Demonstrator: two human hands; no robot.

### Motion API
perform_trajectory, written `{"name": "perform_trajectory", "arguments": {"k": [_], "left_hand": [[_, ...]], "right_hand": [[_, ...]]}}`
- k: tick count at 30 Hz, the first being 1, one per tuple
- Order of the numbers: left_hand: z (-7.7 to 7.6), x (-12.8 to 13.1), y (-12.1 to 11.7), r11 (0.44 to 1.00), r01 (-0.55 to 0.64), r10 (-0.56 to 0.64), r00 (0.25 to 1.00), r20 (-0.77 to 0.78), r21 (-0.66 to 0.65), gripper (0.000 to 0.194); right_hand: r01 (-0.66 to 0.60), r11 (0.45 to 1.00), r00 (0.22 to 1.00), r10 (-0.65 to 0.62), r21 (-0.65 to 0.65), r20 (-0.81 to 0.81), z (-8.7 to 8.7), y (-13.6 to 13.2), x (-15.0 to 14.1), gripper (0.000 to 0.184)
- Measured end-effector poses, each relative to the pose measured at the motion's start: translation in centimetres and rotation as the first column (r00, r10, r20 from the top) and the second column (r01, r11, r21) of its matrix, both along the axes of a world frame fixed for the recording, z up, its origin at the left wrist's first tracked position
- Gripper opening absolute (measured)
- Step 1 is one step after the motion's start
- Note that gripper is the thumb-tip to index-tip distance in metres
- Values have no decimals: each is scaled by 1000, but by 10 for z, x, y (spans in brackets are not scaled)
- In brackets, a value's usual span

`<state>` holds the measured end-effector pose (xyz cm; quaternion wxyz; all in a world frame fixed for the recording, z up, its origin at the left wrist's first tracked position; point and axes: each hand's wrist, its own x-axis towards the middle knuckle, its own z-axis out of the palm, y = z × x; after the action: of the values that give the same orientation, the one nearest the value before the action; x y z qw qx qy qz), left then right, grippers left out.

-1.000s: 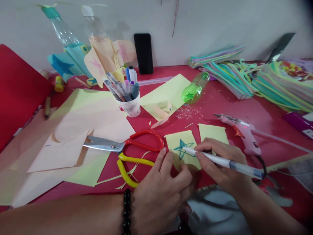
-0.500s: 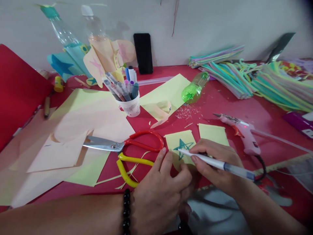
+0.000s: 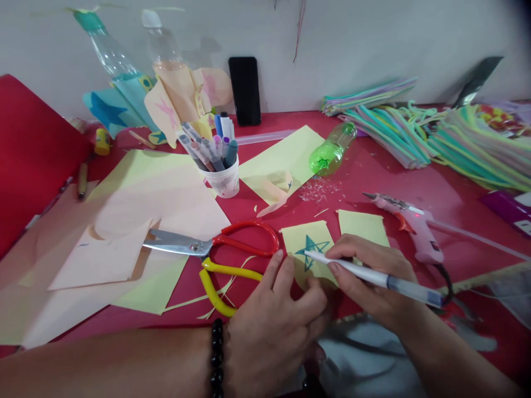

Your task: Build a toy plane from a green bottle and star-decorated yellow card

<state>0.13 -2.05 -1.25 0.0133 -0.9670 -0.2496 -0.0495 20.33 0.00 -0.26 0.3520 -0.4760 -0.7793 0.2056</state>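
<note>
Two hands on one slip: your right hand [image 3: 369, 293] grasps a white pen [image 3: 398, 286], its long axis running from the tip at the blue star [image 3: 309, 251] back toward lower right. Your left hand [image 3: 274, 331], unclenched, presses the yellow paper slip [image 3: 294, 243] onto the red table [image 3: 456, 199]. Keep the slip pinned and the pen stroke light.

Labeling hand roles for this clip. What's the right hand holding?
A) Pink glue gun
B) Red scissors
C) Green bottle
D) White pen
D. The right hand grips the white pen, its tip at the blue star on the yellow paper.
</note>
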Motion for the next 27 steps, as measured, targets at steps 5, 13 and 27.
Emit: {"name": "perform_trajectory", "arguments": {"k": [5, 13, 27], "left_hand": [[-2, -1, 0, 1000, 6, -6, 1000, -7, 12, 45], [-4, 0, -1, 1000, -5, 4, 1000, -13, -19, 49], [-2, 0, -1, 1000, -6, 6, 1000, 1, 0, 48]], "right_hand": [[-23, 1000, 1000, 23, 7, 8, -3, 2, 0, 10], [-89, 994, 996, 89, -56, -2, -4, 2, -1, 11], [-36, 999, 999, 36, -21, -7, -2, 1, 0, 10]]}}
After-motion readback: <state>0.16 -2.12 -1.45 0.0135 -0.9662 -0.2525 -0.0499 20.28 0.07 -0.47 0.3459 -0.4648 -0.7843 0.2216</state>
